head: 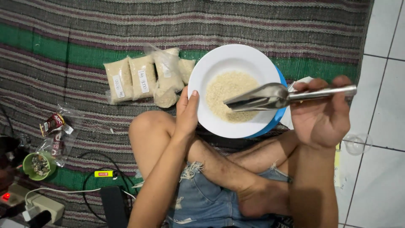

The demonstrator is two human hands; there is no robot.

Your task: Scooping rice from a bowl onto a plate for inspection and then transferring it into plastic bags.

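holding one plate of rice, one scoop above it

sitting cross-legged on a striped mat [63, 38], the person steadied one white plate [202, 71] with the left hand [186, 112], its grip closed on the near rim, thumb on top. one heap of rice [221, 90] lay in the plate's middle. the right hand [322, 114] had its grip wrapped round the handle of one metal scoop [261, 98], held just over the rice. one blue dish [276, 118] showed beneath the plate. five sealed rice bags [143, 78] lay side by side just left of the plate. one green cup [38, 165] and one yellow lighter [103, 173] sat well apart.
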